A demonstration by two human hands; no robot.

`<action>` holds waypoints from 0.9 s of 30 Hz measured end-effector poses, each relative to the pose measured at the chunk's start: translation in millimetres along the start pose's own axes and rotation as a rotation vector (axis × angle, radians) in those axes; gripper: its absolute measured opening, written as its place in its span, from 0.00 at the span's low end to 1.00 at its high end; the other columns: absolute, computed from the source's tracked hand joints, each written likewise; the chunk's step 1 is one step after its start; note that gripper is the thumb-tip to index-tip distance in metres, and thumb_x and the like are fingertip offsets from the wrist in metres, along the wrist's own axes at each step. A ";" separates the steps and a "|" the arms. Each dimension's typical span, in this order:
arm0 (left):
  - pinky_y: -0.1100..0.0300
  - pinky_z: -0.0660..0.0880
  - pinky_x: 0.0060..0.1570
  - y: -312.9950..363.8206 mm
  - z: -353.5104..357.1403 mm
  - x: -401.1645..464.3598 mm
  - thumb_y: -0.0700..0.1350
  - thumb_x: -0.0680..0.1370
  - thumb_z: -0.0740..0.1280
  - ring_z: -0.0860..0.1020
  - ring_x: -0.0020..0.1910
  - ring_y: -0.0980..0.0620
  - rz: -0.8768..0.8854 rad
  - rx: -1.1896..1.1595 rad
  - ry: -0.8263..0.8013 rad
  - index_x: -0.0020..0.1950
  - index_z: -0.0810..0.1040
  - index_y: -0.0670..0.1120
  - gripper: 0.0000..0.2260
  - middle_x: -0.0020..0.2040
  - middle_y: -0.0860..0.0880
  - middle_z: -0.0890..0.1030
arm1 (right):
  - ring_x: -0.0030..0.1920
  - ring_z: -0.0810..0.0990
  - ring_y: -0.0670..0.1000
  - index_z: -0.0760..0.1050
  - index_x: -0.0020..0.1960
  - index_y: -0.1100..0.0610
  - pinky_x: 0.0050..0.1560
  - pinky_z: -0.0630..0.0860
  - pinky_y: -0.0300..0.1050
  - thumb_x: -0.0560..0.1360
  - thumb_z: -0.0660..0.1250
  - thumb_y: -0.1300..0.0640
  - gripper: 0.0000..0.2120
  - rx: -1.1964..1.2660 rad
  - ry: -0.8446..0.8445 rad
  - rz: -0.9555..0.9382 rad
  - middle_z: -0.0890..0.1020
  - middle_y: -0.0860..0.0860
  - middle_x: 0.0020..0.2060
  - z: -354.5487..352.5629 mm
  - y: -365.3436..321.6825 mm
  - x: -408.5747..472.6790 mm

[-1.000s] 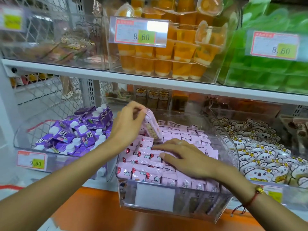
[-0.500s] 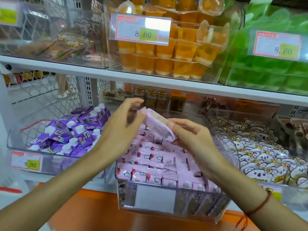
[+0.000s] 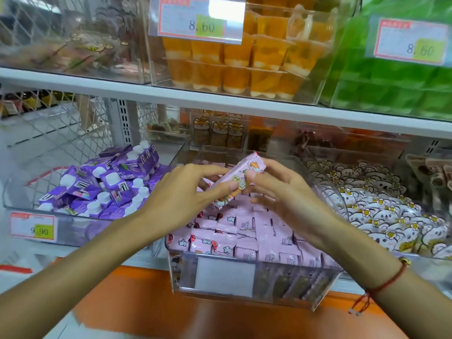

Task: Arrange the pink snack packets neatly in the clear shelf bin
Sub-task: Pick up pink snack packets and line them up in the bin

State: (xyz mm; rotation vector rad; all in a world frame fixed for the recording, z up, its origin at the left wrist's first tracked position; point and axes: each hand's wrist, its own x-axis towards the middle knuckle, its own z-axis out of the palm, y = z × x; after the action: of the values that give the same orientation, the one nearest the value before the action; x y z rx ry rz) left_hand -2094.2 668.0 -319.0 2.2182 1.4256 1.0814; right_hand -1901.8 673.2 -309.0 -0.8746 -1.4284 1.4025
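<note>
A person's two bare hands hold one pink snack packet [image 3: 241, 178] above the clear shelf bin [image 3: 247, 287] on a store shelf. The left hand [image 3: 182, 200] closes its thumb and fingers around the packet's lower end; the right hand [image 3: 285, 194] pinches the upper end with thumb and fingertips, so each grip is closed on the same packet. The packet is tilted, its upper end toward the back right, and it hangs clear of the goods below, between the two palms. Beneath it, rows of matching pink packets [image 3: 244, 231] stand packed in the bin, some showing printed backs and some red-and-white fronts. A blank white label [image 3: 225, 275] sits on the bin's front wall. A red string bracelet [image 3: 389, 282] circles the right wrist. To the left, a neighbouring clear bin holds purple cartons with white caps [image 3: 107, 184] above a price tag reading 9.90 [image 3: 33, 226]. To the right lie white animal-print packets [image 3: 381, 216]. On the shelf above stand orange jelly cups [image 3: 234, 64] behind a tag marked 8.60 [image 3: 198, 19], and green packs [image 3: 391, 84] beside them
</note>
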 end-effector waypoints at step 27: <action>0.60 0.67 0.37 -24.3 4.3 -0.4 0.53 0.78 0.61 0.76 0.48 0.54 0.194 0.512 -0.119 0.55 0.79 0.57 0.09 0.50 0.57 0.81 | 0.55 0.75 0.54 0.77 0.62 0.54 0.52 0.68 0.41 0.80 0.59 0.58 0.14 -1.449 -0.237 -0.179 0.77 0.54 0.54 3.9 26.9 54.4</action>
State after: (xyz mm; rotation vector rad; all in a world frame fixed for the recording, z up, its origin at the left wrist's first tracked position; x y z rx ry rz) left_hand -2107.1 679.7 -336.6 2.7682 1.5971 0.6697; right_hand -1926.0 725.5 -328.2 -1.3610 -2.6290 0.1149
